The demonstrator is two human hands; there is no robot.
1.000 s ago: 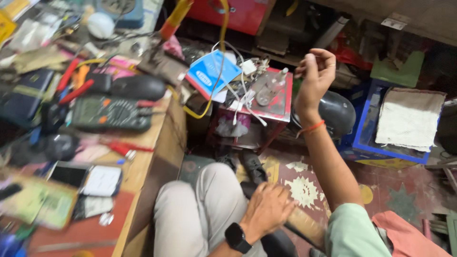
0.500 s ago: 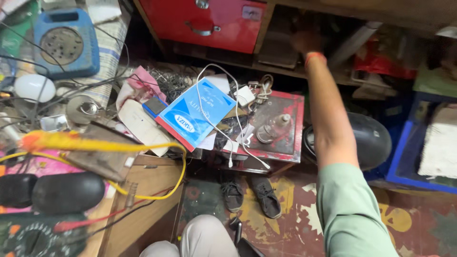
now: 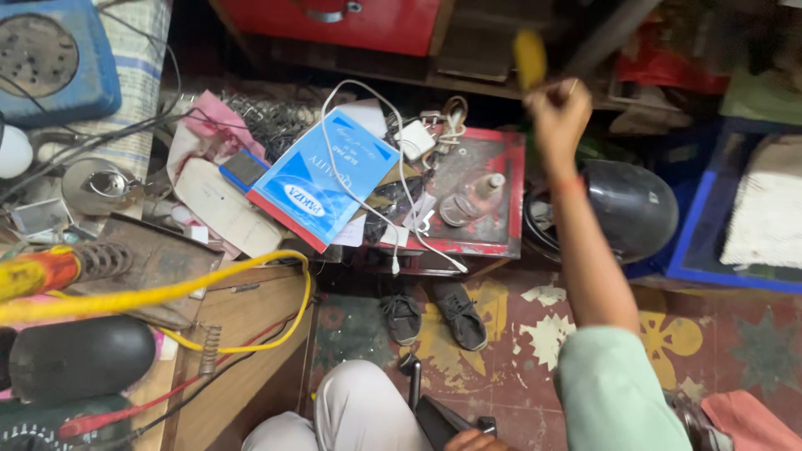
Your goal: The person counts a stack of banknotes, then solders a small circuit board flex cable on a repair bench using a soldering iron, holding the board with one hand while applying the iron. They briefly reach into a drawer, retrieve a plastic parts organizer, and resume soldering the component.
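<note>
Up by the dark shelf under the red drawer, I have my right hand (image 3: 558,117) closed around a yellow-handled tool (image 3: 530,58), lifted well above the red box (image 3: 501,196); my left hand (image 3: 476,440) barely shows, grip unclear.

yellow object (image 3: 530,57) blurred — left hand cut off
</note>
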